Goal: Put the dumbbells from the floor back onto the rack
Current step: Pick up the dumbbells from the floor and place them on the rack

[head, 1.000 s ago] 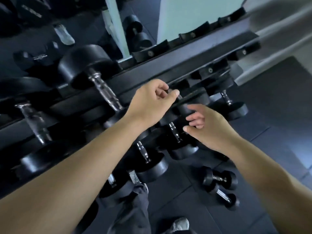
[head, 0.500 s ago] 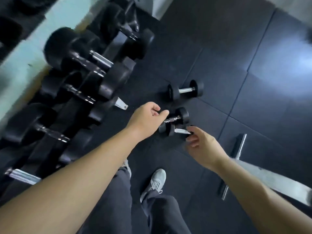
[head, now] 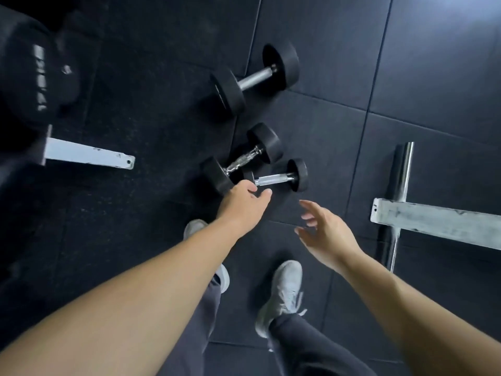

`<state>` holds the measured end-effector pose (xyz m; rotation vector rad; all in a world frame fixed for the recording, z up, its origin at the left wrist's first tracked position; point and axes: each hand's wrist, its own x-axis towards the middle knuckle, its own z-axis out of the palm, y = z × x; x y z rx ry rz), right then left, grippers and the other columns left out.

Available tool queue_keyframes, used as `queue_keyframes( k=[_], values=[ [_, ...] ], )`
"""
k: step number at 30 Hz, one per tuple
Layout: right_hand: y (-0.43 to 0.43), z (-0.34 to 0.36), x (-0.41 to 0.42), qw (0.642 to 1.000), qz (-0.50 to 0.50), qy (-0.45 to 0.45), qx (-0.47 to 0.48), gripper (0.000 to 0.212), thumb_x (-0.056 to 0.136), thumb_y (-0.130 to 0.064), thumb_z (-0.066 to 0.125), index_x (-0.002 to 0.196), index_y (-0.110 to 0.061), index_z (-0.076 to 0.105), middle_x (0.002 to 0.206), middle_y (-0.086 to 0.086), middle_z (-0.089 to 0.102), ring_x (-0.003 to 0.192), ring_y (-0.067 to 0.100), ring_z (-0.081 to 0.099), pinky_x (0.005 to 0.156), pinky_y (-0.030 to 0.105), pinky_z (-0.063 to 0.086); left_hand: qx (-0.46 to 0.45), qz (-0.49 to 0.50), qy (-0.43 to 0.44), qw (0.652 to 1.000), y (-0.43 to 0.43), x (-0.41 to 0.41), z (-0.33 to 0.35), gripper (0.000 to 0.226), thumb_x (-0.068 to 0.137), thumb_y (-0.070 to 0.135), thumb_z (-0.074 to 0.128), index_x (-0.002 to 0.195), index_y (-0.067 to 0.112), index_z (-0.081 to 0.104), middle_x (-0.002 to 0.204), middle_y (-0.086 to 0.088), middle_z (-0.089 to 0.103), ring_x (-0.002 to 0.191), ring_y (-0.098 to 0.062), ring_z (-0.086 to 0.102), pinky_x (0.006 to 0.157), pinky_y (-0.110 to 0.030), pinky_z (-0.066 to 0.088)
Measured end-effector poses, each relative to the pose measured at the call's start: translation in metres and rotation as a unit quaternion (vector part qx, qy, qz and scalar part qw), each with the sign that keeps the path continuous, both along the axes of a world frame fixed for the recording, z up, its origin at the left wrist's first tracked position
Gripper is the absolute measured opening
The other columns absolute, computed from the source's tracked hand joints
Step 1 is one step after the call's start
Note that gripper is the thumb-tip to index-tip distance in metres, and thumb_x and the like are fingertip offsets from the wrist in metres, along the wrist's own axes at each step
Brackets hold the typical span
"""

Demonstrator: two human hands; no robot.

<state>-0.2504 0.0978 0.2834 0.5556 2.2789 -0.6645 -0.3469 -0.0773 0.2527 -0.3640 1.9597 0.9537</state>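
Three dumbbells lie on the dark rubber floor (head: 339, 63). Smallest dumbbell (head: 276, 179) is nearest the hands, chrome handle running roughly left-right, its left end touching or just beside the lower plate of the mid dumbbell (head: 242, 160), which lies at a diagonal w/ a knurled handle. Largest dumbbell (head: 254, 77) sits apart, farther from the person, also diagonal.

Left hand (head: 244, 206) is right over the small dumbbell's left end; grip loosely curled & part open, thumb and forefinger tips at the handle's near end, holding nothing. Can't tell if the tips actually touch the metal. Right hand (head: 328, 234) hangs nearer the person and right of the small dumbbell's right plate, clear of it; grip wide, fingers spread, empty.

Below the arms: dark trousers and two grey shoes (head: 284, 291) on the floor. At left, a white rack foot (head: 86, 156) juts out, w/ a blurred black dumbbell on the rack (head: 32, 77) above it. At right, a white bench leg (head: 433, 221) crosses a chrome bar (head: 401, 185)
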Motion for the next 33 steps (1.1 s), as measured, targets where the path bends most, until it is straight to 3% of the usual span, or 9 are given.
queue_keyframes(
  k=[8,11,13,17,21,23,25,28,33],
  values=[
    [0.055,-0.177,-0.025,0.986,0.159,0.047,-0.001,0.063,0.092,-0.032,0.067,0.15,-0.026,0.044,0.13,-0.004,0.065,0.123,0.021,0.056,0.1,0.035,0.047,-0.04,0.136,-0.054,0.988,0.062,0.045,-0.166,0.053,0.098,0.054,0.058,0.139,0.021,0.056,0.118,0.005,0.071,0.114,-0.023,0.065,0.096,-0.037,0.053],
    [0.079,-0.219,-0.035,0.959,0.268,0.093,-0.008,0.064,0.088,-0.032,0.072,0.146,-0.019,0.05,0.124,0.002,0.068,0.113,0.029,0.059,0.096,0.039,0.048,-0.044,0.225,-0.07,0.971,0.088,0.06,-0.2,0.053,0.1,0.053,0.056,0.142,0.021,0.054,0.092,0.018,0.064,0.103,-0.019,0.063,0.086,-0.032,0.047],
    [0.093,-0.238,-0.044,0.935,0.331,0.127,-0.003,0.063,0.084,-0.032,0.075,0.142,-0.018,0.055,0.123,0.003,0.069,0.109,0.031,0.06,0.093,0.04,0.047,-0.047,0.288,-0.071,0.954,0.107,0.066,-0.219,0.056,0.099,0.056,0.058,0.142,0.02,0.054,0.091,0.017,0.066,0.104,-0.019,0.065,0.09,-0.032,0.049],
    [0.108,-0.257,-0.071,0.89,0.429,0.156,-0.004,0.063,0.083,-0.036,0.073,0.141,-0.021,0.055,0.121,0.003,0.069,0.111,0.031,0.061,0.093,0.042,0.044,-0.028,0.461,-0.066,0.885,0.14,0.071,-0.245,0.079,0.084,0.069,0.062,0.145,0.02,0.053,0.118,-0.002,0.076,0.114,-0.03,0.072,0.104,-0.048,0.056],
    [0.108,-0.265,-0.097,0.857,0.498,0.134,-0.017,0.068,0.084,-0.038,0.072,0.147,-0.024,0.048,0.128,0.002,0.066,0.12,0.029,0.057,0.103,0.044,0.038,0.001,0.592,-0.042,0.805,0.156,0.061,-0.259,0.082,0.086,0.065,0.066,0.149,0.016,0.051,0.124,-0.005,0.074,0.116,-0.027,0.072,0.105,-0.05,0.056],
    [0.103,-0.268,-0.115,0.849,0.517,0.107,-0.028,0.073,0.087,-0.039,0.07,0.152,-0.026,0.039,0.139,0.001,0.059,0.129,0.027,0.052,0.11,0.041,0.033,0.026,0.639,-0.015,0.769,0.157,0.055,-0.269,0.089,0.073,0.073,0.065,0.141,0.015,0.06,0.123,-0.004,0.075,0.114,-0.025,0.073,0.104,-0.051,0.057],
    [0.097,-0.273,-0.135,0.845,0.528,0.065,-0.052,0.074,0.089,-0.038,0.069,0.153,-0.028,0.034,0.144,-0.001,0.055,0.133,0.025,0.05,0.107,0.038,0.037,0.069,0.675,0.002,0.734,0.159,0.051,-0.279,0.075,0.077,0.066,0.068,0.131,0.015,0.067,0.12,-0.004,0.077,0.112,-0.023,0.074,0.102,-0.05,0.059],
    [0.087,-0.287,-0.156,0.821,0.566,0.017,-0.079,0.067,0.089,-0.035,0.067,0.147,-0.034,0.035,0.132,-0.003,0.063,0.117,0.025,0.061,0.087,0.035,0.048,0.135,0.719,0.019,0.682,0.161,0.045,-0.29,0.035,0.1,0.035,0.067,0.126,0.011,0.068,0.12,-0.01,0.078,0.111,-0.026,0.076,0.092,-0.042,0.063],
    [0.082,-0.303,-0.165,0.789,0.609,-0.02,-0.073,0.064,0.089,-0.034,0.062,0.143,-0.047,0.031,0.127,-0.005,0.067,0.111,0.027,0.066,0.09,0.039,0.052,0.177,0.723,0.023,0.667,0.163,0.041,-0.306,0.02,0.105,0.02,0.06,0.119,0.007,0.067,0.113,-0.012,0.078,0.099,-0.021,0.079,0.08,-0.035,0.066]
  ],
)
